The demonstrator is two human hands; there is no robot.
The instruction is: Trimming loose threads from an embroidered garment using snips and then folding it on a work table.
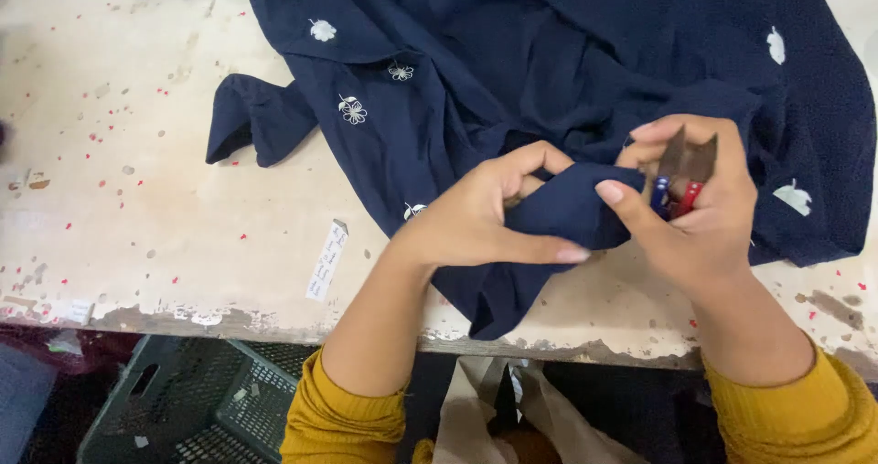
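A dark navy garment (pixel 549 53) with small white embroidered flowers lies spread over a worn white table (pixel 137 181). My left hand (pixel 485 213) pinches a fold of the navy cloth near the table's front edge. My right hand (pixel 700 203) holds the same fold with thumb and finger. It also grips a small thread snipper (pixel 681 176) with red and blue handles, its metal blades pointing up. Both wrists wear mustard-yellow sleeves.
A small white paper tag (pixel 327 261) lies on the table left of my hands. Tiny red specks dot the tabletop. Below the chipped front edge stand a dark green plastic crate (pixel 192 400) and a pale cloth bag (pixel 494 418).
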